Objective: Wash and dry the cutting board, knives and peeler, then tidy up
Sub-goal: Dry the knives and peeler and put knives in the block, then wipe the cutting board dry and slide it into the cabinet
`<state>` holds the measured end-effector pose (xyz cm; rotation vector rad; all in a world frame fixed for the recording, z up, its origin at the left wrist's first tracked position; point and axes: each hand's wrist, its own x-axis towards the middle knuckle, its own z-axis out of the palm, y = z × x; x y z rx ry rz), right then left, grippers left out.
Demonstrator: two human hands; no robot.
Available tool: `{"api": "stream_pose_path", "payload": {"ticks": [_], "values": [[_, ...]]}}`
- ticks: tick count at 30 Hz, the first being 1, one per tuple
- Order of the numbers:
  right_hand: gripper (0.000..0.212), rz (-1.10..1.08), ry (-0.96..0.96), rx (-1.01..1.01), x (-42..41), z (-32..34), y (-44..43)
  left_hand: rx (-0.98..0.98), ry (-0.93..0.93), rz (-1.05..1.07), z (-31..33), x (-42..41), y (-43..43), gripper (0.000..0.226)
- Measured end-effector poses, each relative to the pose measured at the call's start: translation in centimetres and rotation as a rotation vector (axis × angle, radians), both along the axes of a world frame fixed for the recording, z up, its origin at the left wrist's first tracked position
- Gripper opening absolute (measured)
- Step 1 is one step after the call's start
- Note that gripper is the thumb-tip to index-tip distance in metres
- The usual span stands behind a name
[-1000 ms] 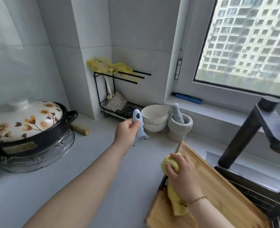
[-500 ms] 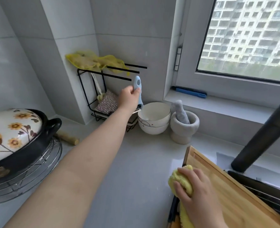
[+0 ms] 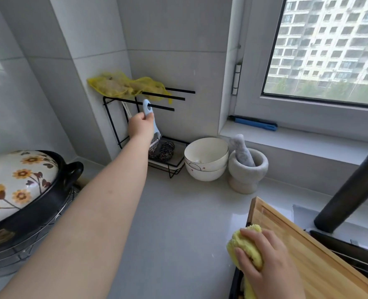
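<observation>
Pinching the peeler point(image 3: 145, 104) low on its handle, your left hand point(image 3: 141, 126) leaves its hole free for the rack bar point(image 3: 164, 108), while your right hand point(image 3: 271, 266) clamps the cloth point(image 3: 245, 242) onto the cutting board point(image 3: 319, 266).

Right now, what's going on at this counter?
A person is tidying up. The left hand holds a pale blue plastic peeler up at the lowest bar of the black wire rack; whether it hangs there yet is unclear. The right hand grips a yellow cloth against the wooden cutting board.
</observation>
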<state>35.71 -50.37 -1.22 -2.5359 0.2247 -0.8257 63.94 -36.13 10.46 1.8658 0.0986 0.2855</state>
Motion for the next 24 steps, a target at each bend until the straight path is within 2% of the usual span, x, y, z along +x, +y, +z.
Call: {"api": "stream_pose_path", "payload": {"ticks": [2,5,9,11,13,14,15,17,19,21,24], "values": [[0.028,-0.002,-0.008,-0.014,0.0,-0.1,0.0,-0.024,0.002,0.005,0.0,0.4,0.5,0.031],[0.032,-0.007,0.009,-0.021,-0.1,-0.2,0.0,-0.016,0.0,-0.009,-0.1,0.6,1.1,0.012],[0.036,-0.014,0.005,-0.034,-0.1,0.1,-0.1,0.01,0.001,-0.014,-0.5,0.5,2.0,0.024],[0.036,-0.02,0.022,-0.034,-0.1,0.2,-0.1,0.069,0.01,0.015,-0.6,-0.4,2.3,0.016],[0.041,-0.004,0.068,0.043,-0.2,0.0,-0.2,0.109,0.015,0.003,-1.1,-1.9,2.7,0.009],[0.043,0.016,0.106,0.148,-0.3,0.1,-0.3,0.098,0.022,-0.017,-1.4,-3.0,2.9,0.017],[0.04,0.049,0.162,0.264,-0.5,0.3,-0.4,0.081,0.051,-0.052,-1.9,-4.3,2.9,0.029],[0.029,0.103,0.23,0.431,-1.5,0.8,-0.6,0.061,0.139,-0.209,-3.3,-7.7,2.6,0.034],[0.035,0.089,0.214,0.504,-2.8,1.3,-1.1,0.048,0.274,-0.414,-4.5,-12.2,2.2,0.022],[0.033,0.034,0.215,0.557,-4.5,1.6,-1.7,0.026,0.438,-0.598,-5.7,-16.9,1.5,0.01],[0.027,-0.077,0.245,0.633,-7.5,1.3,-2.5,0.076,0.614,-0.803,-7.5,-22.3,0.0,0.009]]}}
